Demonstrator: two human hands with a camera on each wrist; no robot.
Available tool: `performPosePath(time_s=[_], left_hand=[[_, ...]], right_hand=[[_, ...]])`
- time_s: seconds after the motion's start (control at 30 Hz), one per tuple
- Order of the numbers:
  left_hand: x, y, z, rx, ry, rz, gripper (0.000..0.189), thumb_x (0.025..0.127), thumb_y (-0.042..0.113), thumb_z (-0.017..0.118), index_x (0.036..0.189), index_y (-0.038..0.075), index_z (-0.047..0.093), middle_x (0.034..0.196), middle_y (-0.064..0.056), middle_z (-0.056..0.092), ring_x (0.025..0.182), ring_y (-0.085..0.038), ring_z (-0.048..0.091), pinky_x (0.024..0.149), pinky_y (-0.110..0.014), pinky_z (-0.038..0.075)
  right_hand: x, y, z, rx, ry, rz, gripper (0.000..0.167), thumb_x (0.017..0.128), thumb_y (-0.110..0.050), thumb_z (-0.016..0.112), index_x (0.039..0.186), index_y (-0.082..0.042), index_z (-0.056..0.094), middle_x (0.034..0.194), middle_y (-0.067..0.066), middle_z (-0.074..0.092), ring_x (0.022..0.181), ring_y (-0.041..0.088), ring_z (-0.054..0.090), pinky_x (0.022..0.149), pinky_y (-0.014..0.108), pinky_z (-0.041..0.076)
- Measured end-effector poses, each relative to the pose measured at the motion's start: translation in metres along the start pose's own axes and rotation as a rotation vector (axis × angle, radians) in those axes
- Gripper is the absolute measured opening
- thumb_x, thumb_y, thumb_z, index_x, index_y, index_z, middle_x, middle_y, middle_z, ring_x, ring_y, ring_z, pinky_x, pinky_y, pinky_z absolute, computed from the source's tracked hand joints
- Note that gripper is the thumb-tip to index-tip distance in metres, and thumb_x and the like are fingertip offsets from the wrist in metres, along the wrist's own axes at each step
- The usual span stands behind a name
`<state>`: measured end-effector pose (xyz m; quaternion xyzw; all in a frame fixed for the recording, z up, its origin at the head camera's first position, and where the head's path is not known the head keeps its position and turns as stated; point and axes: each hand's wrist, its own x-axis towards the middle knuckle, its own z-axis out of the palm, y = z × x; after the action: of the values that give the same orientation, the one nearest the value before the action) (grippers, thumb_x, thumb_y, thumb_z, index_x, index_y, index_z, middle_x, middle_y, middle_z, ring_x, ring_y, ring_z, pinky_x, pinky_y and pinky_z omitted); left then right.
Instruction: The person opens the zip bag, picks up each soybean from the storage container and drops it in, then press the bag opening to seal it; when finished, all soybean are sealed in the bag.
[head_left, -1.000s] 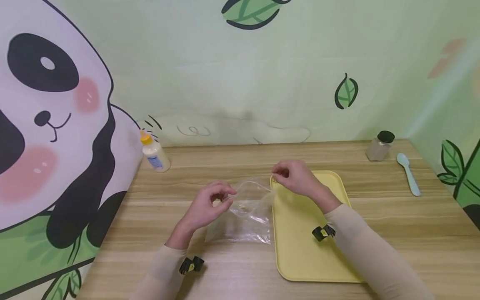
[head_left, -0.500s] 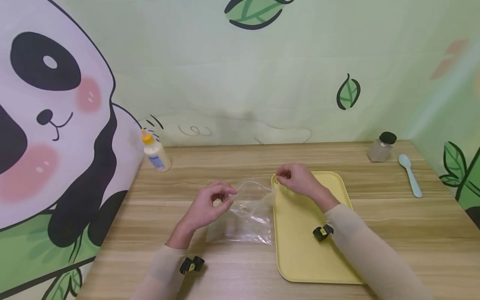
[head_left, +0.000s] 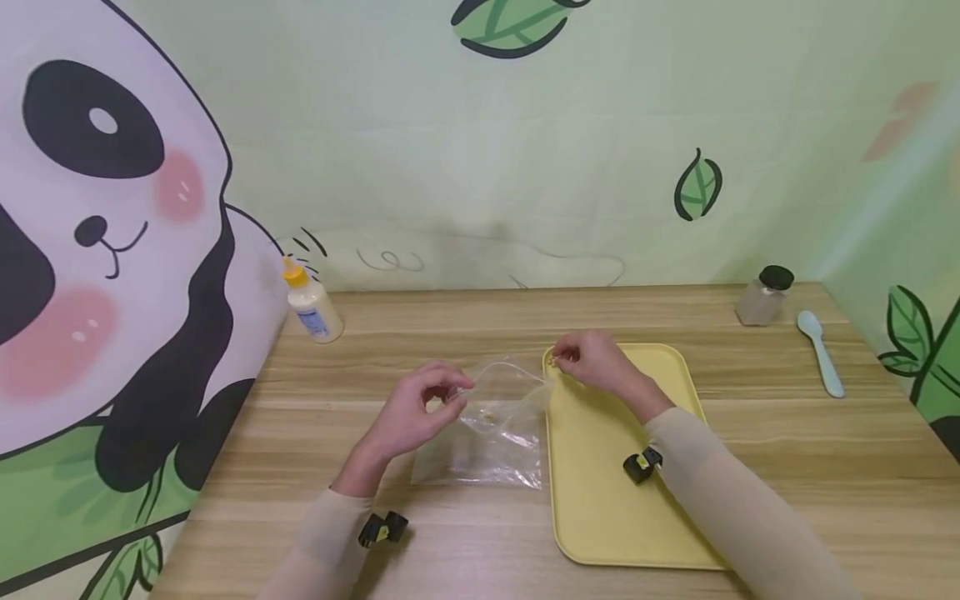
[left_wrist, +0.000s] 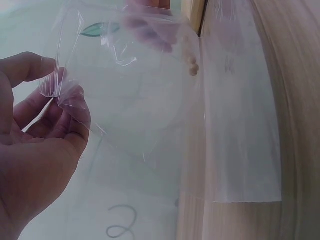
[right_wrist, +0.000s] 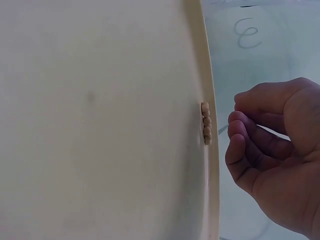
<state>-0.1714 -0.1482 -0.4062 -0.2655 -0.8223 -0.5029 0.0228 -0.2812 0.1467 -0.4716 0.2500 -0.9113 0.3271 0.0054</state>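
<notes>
My left hand (head_left: 417, 410) pinches the rim of a clear zip bag (head_left: 510, 458) between thumb and fingers, its mouth spread in a loop. A few small round beige pieces, like beans (left_wrist: 193, 66), show inside the bag. At the far left corner of the yellow tray (head_left: 615, 500), my right hand (head_left: 596, 358) hovers with fingers bent and thumb tip close to the index finger. Nothing shows between those fingertips in the right wrist view. Several more beige bean-like pieces (right_wrist: 206, 124) lie in a row along the tray's inner edge, just beside the right fingertips.
A white bottle with a yellow nozzle cap (head_left: 315, 312) stands at the back left. At the back right are a clear jar with a black lid (head_left: 762, 300) and a pale blue spoon (head_left: 821, 354). Panda-printed wall sheets border the wooden table (head_left: 450, 550).
My right hand has shifted slightly right and lower over the tray's corner, near the beige pieces. The left hand still holds the bag in the same place.
</notes>
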Motion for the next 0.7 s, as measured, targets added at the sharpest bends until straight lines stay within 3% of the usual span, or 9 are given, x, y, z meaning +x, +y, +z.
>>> performPosePath(time_s=[0.7], left_hand=[[0.0006, 0.0019, 0.0002, 0.009, -0.008, 0.030, 0.021, 0.081, -0.012, 0.065, 0.101, -0.009, 0.067, 0.101, -0.021, 0.065, 0.083, -0.019, 0.058, 0.076, -0.030, 0.057]], right_hand=[[0.0065, 0.0095, 0.0057, -0.043, -0.107, 0.027, 0.017, 0.083, -0.004, 0.067, 0.098, -0.004, 0.075, 0.089, 0.007, 0.073, 0.082, 0.018, 0.065, 0.077, 0.033, 0.056]])
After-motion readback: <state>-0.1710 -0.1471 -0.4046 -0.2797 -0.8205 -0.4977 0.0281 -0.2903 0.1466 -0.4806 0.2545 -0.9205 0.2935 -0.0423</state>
